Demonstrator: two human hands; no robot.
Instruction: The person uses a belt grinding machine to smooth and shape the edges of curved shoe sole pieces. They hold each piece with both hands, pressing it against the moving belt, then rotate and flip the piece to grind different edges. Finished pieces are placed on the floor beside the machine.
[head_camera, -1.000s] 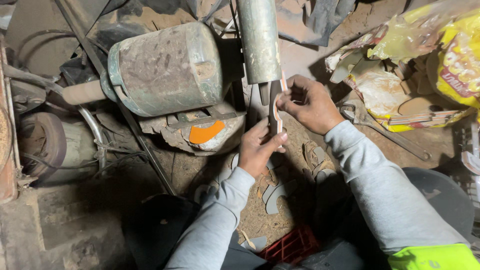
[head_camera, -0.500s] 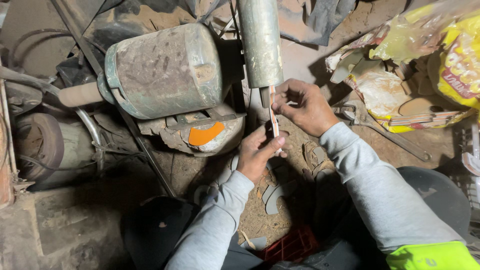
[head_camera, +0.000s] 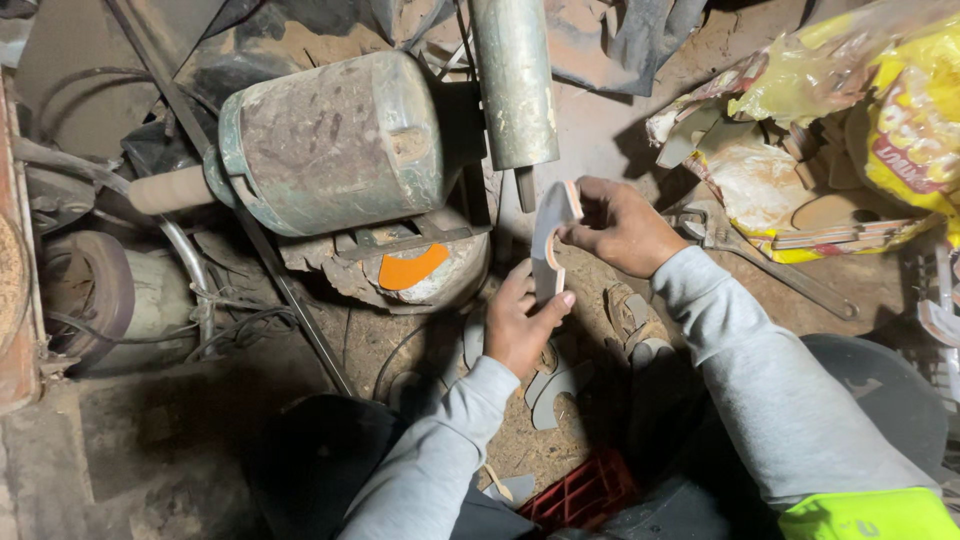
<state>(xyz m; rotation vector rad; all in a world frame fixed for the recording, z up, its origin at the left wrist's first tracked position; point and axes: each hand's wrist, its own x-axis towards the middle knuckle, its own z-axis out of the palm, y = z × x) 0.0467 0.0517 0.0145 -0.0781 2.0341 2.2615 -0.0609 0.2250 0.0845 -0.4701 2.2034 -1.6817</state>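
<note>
Both hands held one flat, curved pale cut-out piece (head_camera: 551, 240) upright, just below the short spindle (head_camera: 526, 190) that stuck out of a worn metal cylinder (head_camera: 514, 80). The left hand (head_camera: 520, 325) gripped the piece's lower end, thumb and fingers closed on it. The right hand (head_camera: 622, 228) pinched its upper end, fingertips clamped on the edge nearest the spindle (whether the piece touched the spindle could not be told). Both arms wore grey sleeves.

To the left of the cylinder sat a dusty green-grey motor housing (head_camera: 335, 140), with an orange scrap (head_camera: 412, 268) lying on the part beneath it. More pale cut-out shapes (head_camera: 560, 385) lay on the dirt floor under the hands, just above a red plastic crate (head_camera: 585, 492). A long wrench (head_camera: 765, 262) lay on the ground to the right of the right hand, near yellow plastic bags (head_camera: 900, 120) that held more flat pieces.
</note>
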